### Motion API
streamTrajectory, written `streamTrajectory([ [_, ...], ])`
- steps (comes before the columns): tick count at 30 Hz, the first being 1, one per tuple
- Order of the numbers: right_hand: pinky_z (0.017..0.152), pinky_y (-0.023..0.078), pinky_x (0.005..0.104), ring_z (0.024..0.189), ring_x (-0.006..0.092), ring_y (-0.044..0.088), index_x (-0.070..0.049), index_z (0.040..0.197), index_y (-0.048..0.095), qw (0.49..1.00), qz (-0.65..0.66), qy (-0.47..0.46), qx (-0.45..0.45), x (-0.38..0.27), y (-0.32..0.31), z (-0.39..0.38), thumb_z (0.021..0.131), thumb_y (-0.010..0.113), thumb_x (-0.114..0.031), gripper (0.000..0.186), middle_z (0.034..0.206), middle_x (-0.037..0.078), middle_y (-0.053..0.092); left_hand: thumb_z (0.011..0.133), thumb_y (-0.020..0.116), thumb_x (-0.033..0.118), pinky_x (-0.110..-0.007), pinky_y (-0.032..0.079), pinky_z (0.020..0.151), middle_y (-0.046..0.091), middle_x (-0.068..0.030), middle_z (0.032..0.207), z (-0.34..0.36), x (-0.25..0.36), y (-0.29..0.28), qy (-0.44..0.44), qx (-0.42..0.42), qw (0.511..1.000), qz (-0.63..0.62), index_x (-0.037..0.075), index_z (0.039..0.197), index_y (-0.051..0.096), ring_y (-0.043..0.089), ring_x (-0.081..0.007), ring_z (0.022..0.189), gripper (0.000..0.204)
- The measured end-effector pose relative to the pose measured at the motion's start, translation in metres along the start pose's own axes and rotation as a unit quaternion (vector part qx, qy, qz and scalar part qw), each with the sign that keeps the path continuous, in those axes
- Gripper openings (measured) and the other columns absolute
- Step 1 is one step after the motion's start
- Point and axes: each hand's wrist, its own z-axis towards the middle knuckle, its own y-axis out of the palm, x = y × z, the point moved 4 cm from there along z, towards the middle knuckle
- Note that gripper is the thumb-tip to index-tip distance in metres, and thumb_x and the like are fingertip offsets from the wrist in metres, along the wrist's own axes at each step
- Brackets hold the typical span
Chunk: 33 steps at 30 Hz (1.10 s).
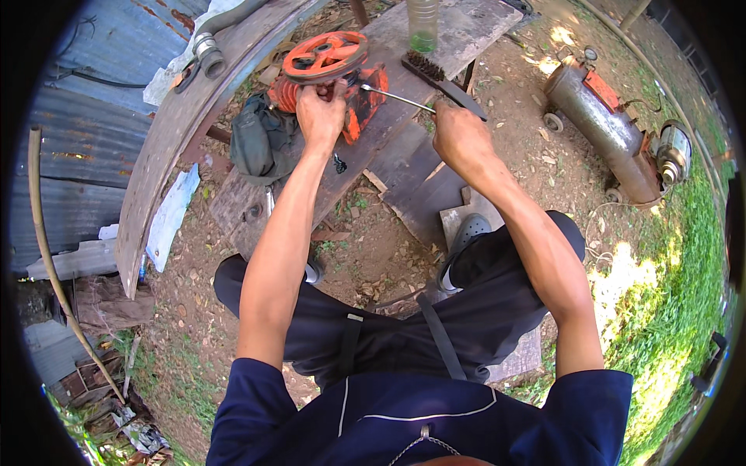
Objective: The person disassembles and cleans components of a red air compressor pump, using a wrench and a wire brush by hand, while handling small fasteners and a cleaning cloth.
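Note:
An orange air compressor pump (353, 123) with a large orange-rimmed flywheel (326, 56) rests on the wooden bench. My left hand (321, 116) is at the pump just below the flywheel, its fingers bent in and pressed together; what they pinch is hidden. In my right hand (460, 133) is a slim metal wrench (400, 99), gripped at its near end, while its head reaches to the pump beside my left fingers. A wire brush (426, 68) lies just beyond my right hand. Small dark metal parts (339, 163) sit on the bench near my left forearm.
A dark green cloth (263, 141) lies left of the pump. Behind the brush stands a clear bottle (423, 29) with green liquid. A rusty wheeled tank (598, 128) is on the ground at right. Another wooden board (155, 186) curves along the left, near corrugated metal sheets (81, 147).

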Motion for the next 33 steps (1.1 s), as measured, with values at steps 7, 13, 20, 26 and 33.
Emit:
streamTrajectory([
  [7, 0.079, 0.049, 0.0517, 0.091, 0.0434, 0.063, 0.001, 0.103, 0.061, 0.998, 0.059, 0.026, 0.002, -0.003, -0.008, 0.0, 0.092, 0.05, -0.015, 0.022, 0.092, 0.026, 0.066, 0.081, 0.074, 0.025, -0.036, 0.049, 0.073, 0.057, -0.0106, 0.089, -0.005, -0.004, -0.009, 0.029, -0.022, 0.997, -0.067, -0.003, 0.096, 0.067, 0.059, -0.0226, 0.076, 0.032],
  [13, 0.078, 0.05, 0.0513, 0.089, 0.0425, 0.065, 0.004, 0.102, 0.06, 0.998, 0.058, -0.001, 0.014, -0.005, -0.009, 0.002, 0.088, 0.052, -0.01, 0.021, 0.089, 0.027, 0.066, 0.087, 0.068, 0.019, -0.036, 0.048, 0.069, 0.057, -0.0112, 0.087, 0.0, -0.006, -0.01, 0.013, -0.048, 0.998, -0.041, -0.003, 0.094, 0.069, 0.059, -0.0217, 0.073, 0.023],
  [20, 0.078, 0.05, 0.0504, 0.091, 0.0415, 0.063, 0.002, 0.102, 0.061, 0.996, 0.079, 0.002, 0.041, -0.014, -0.009, 0.002, 0.091, 0.052, -0.013, 0.021, 0.092, 0.025, 0.065, 0.086, 0.069, 0.018, -0.035, 0.047, 0.065, 0.057, -0.0098, 0.081, 0.001, -0.003, -0.012, 0.021, -0.041, 0.999, -0.028, -0.003, 0.092, 0.067, 0.057, -0.021, 0.066, 0.023],
  [26, 0.08, 0.049, 0.0479, 0.095, 0.0385, 0.06, -0.002, 0.11, 0.061, 0.988, 0.054, -0.073, 0.124, -0.025, 0.004, 0.007, 0.095, 0.05, -0.014, 0.023, 0.095, 0.021, 0.062, 0.087, 0.068, 0.02, -0.033, 0.047, 0.07, 0.057, -0.0071, 0.082, 0.004, 0.002, -0.011, -0.017, -0.082, 0.996, -0.03, -0.002, 0.096, 0.066, 0.056, -0.0165, 0.074, 0.024],
  [33, 0.078, 0.05, 0.0468, 0.092, 0.0362, 0.06, -0.011, 0.129, 0.058, 0.985, 0.023, -0.098, 0.139, -0.049, 0.008, -0.004, 0.095, 0.048, -0.014, 0.035, 0.09, 0.019, 0.06, 0.087, 0.067, 0.016, -0.034, 0.05, 0.075, 0.061, -0.0095, 0.094, -0.005, -0.01, -0.023, -0.004, -0.066, 0.993, -0.102, 0.0, 0.108, 0.063, 0.06, -0.0185, 0.084, 0.026],
])
